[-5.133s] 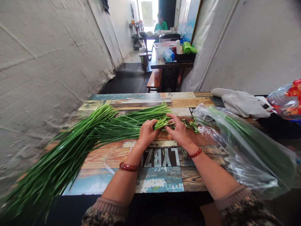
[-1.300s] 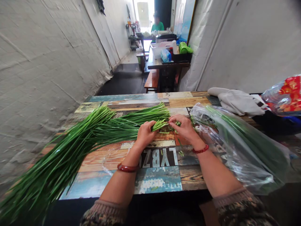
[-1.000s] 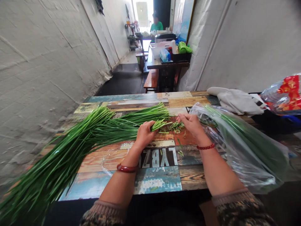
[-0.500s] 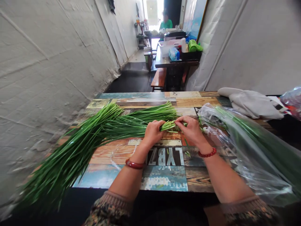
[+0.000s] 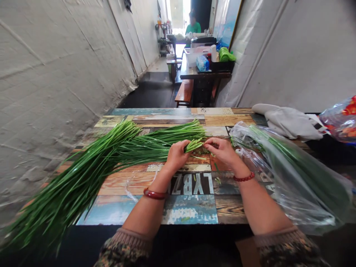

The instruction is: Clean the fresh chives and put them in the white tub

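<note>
Noted nearest: patterned sleeves (image 5: 126,246), then a red bangle (image 5: 154,194) on the left wrist and red beads (image 5: 244,177) on the right. Next, on the patchwork table (image 5: 189,209): upside-down lettering (image 5: 194,183) and a few green scraps (image 5: 218,181). To the left, a long green heap (image 5: 91,178), laid diagonally, with leaf tips reaching past the near edge. To the right, a clear bag (image 5: 303,181) with more greens inside. Over mid-table, in the left hand (image 5: 178,155): stalks (image 5: 194,145), gripped by curled fingers, pale ends toward the right hand (image 5: 222,151). Held narrow there at thumb and forefinger, just beside those ends; cannot tell if pinching anything. Just behind the left hand, a second pile (image 5: 172,134), overlapping the heap. Farther right, a pale cloth (image 5: 286,118) and a red packet (image 5: 345,116). Beyond: bench (image 5: 184,92), dark table (image 5: 189,73) with white tub (image 5: 191,57) and blue pack (image 5: 202,63); farthest, a person in green (image 5: 193,27)
</note>
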`<action>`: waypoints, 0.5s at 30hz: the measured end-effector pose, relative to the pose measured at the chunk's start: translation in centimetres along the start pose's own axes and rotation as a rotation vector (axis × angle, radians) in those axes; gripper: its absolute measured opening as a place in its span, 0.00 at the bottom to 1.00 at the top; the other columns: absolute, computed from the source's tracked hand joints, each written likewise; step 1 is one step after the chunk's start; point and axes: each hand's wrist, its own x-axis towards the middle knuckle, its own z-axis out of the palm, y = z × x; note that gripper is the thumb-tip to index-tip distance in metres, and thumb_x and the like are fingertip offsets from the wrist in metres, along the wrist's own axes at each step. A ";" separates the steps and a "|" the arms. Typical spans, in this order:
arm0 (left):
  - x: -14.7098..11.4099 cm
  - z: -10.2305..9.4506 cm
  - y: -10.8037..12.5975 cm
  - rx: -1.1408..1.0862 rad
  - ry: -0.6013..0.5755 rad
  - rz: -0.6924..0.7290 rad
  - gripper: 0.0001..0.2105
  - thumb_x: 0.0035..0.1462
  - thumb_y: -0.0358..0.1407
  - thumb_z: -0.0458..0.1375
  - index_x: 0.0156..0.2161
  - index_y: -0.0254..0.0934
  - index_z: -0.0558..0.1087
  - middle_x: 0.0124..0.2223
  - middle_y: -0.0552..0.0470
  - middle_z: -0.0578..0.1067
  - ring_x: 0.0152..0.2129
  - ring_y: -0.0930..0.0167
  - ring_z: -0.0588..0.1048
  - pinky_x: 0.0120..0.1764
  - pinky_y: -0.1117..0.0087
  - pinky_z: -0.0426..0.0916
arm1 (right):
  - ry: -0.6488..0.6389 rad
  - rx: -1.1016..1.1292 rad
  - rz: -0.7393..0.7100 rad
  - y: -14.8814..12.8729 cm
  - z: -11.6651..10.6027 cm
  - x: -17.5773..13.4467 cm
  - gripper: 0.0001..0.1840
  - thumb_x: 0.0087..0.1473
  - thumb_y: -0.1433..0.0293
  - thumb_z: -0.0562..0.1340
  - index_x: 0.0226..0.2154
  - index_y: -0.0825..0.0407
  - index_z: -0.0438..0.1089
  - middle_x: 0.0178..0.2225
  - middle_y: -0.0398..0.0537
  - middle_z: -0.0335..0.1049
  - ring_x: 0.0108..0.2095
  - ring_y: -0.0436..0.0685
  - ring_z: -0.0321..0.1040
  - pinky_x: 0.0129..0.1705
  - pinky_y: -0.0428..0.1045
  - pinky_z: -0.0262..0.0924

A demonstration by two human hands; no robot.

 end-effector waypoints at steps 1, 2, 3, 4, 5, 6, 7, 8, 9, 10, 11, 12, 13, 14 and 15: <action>0.0 0.0 0.0 -0.029 0.006 -0.001 0.03 0.54 0.32 0.57 0.30 0.38 0.72 0.28 0.55 0.75 0.27 0.72 0.70 0.31 0.74 0.59 | 0.000 0.001 -0.009 -0.2 0.3 -0.1 0.10 0.53 0.64 0.62 0.35 0.51 0.75 0.33 0.45 0.76 0.33 0.54 0.70 0.37 0.48 0.62; 0.0 0.0 -0.1 -0.048 0.010 -0.005 0.03 0.54 0.33 0.57 0.30 0.38 0.72 0.28 0.55 0.74 0.26 0.73 0.69 0.30 0.74 0.58 | 0.006 -0.003 -0.015 -0.3 0.8 -0.1 0.10 0.52 0.65 0.63 0.37 0.50 0.75 0.34 0.45 0.76 0.33 0.54 0.71 0.37 0.48 0.62; 0.0 -0.1 -0.1 -0.057 0.010 -0.010 0.04 0.54 0.33 0.57 0.29 0.38 0.71 0.27 0.56 0.73 0.26 0.73 0.69 0.30 0.75 0.58 | 0.012 -0.012 -0.015 -0.5 1.3 -0.1 0.10 0.51 0.65 0.63 0.37 0.50 0.75 0.33 0.45 0.76 0.33 0.55 0.71 0.36 0.48 0.63; 0.0 -0.1 -0.1 -0.059 0.008 -0.017 0.04 0.54 0.34 0.57 0.29 0.38 0.71 0.27 0.56 0.73 0.26 0.73 0.68 0.30 0.75 0.58 | 0.019 -0.024 -0.013 -0.7 1.9 -0.1 0.10 0.51 0.65 0.64 0.36 0.50 0.75 0.32 0.45 0.76 0.33 0.55 0.71 0.36 0.49 0.63; 0.0 -0.1 -0.1 -0.059 0.004 -0.021 0.05 0.54 0.34 0.57 0.29 0.38 0.71 0.27 0.56 0.73 0.25 0.74 0.68 0.29 0.75 0.57 | 0.031 -0.032 -0.009 -0.8 2.6 -0.1 0.09 0.50 0.65 0.64 0.34 0.51 0.75 0.31 0.46 0.76 0.32 0.55 0.71 0.36 0.49 0.63; 0.0 -0.1 -0.1 -0.059 0.001 -0.023 0.05 0.55 0.35 0.57 0.29 0.38 0.71 0.27 0.56 0.73 0.25 0.74 0.68 0.29 0.75 0.57 | 0.051 -0.035 -0.004 -1.0 3.1 -0.1 0.07 0.50 0.66 0.64 0.32 0.51 0.75 0.30 0.46 0.76 0.31 0.55 0.71 0.36 0.49 0.63; 0.0 -0.1 -0.2 -0.060 0.001 -0.021 0.05 0.55 0.35 0.57 0.29 0.38 0.72 0.27 0.56 0.73 0.25 0.74 0.68 0.29 0.75 0.57 | 0.075 -0.034 0.001 -1.1 3.6 0.0 0.06 0.50 0.66 0.64 0.30 0.51 0.75 0.30 0.46 0.77 0.31 0.55 0.71 0.35 0.49 0.63; 0.0 0.0 -0.2 -0.062 0.005 -0.015 0.06 0.55 0.36 0.57 0.29 0.38 0.72 0.27 0.56 0.73 0.25 0.74 0.68 0.29 0.75 0.58 | 0.098 -0.027 0.003 -1.2 4.0 0.0 0.05 0.49 0.67 0.63 0.29 0.51 0.75 0.29 0.47 0.77 0.30 0.55 0.71 0.35 0.49 0.62; 0.0 0.0 -0.2 -0.061 0.010 -0.007 0.06 0.55 0.36 0.57 0.29 0.38 0.72 0.27 0.56 0.73 0.26 0.74 0.68 0.30 0.75 0.58 | 0.117 -0.017 0.004 -1.3 4.2 0.1 0.05 0.49 0.68 0.63 0.27 0.51 0.74 0.28 0.46 0.76 0.29 0.55 0.70 0.34 0.48 0.62; 0.0 0.1 -0.3 -0.056 0.017 0.003 0.06 0.56 0.36 0.57 0.30 0.38 0.72 0.27 0.56 0.73 0.26 0.73 0.68 0.30 0.75 0.58 | 0.138 -0.003 0.007 -1.3 4.3 0.2 0.04 0.48 0.68 0.63 0.26 0.50 0.74 0.27 0.45 0.76 0.29 0.54 0.70 0.33 0.48 0.62; 0.0 0.1 -0.3 -0.047 0.023 0.011 0.06 0.56 0.36 0.56 0.30 0.38 0.72 0.28 0.56 0.73 0.26 0.73 0.68 0.30 0.75 0.58 | 0.164 0.012 0.020 -1.3 4.3 0.2 0.05 0.47 0.69 0.62 0.24 0.50 0.73 0.26 0.44 0.75 0.27 0.53 0.68 0.32 0.47 0.61; 0.0 0.1 -0.3 -0.034 0.025 0.016 0.06 0.57 0.36 0.56 0.30 0.38 0.72 0.28 0.55 0.73 0.27 0.73 0.68 0.31 0.75 0.58 | 0.191 0.030 0.040 -1.2 4.2 0.2 0.05 0.47 0.69 0.62 0.23 0.50 0.72 0.24 0.43 0.73 0.26 0.53 0.67 0.30 0.47 0.60; 0.0 0.1 -0.4 -0.019 0.023 0.017 0.06 0.57 0.36 0.56 0.30 0.38 0.72 0.28 0.55 0.73 0.27 0.73 0.69 0.31 0.74 0.58 | 0.214 0.052 0.065 -1.1 4.0 0.3 0.05 0.47 0.69 0.61 0.23 0.50 0.71 0.22 0.42 0.72 0.24 0.52 0.65 0.29 0.46 0.59; 0.1 0.1 -0.4 -0.005 0.016 0.016 0.06 0.57 0.35 0.56 0.30 0.38 0.72 0.29 0.55 0.74 0.27 0.72 0.69 0.31 0.74 0.59 | 0.229 0.075 0.087 -1.0 3.8 0.3 0.06 0.47 0.68 0.61 0.23 0.50 0.71 0.22 0.41 0.71 0.24 0.52 0.64 0.28 0.46 0.58; 0.1 0.1 -0.4 0.004 0.005 0.019 0.05 0.57 0.35 0.56 0.31 0.39 0.72 0.29 0.54 0.74 0.28 0.72 0.70 0.32 0.74 0.59 | 0.232 0.098 0.103 -0.9 3.4 0.4 0.06 0.47 0.67 0.61 0.23 0.50 0.72 0.22 0.41 0.71 0.24 0.51 0.64 0.28 0.46 0.58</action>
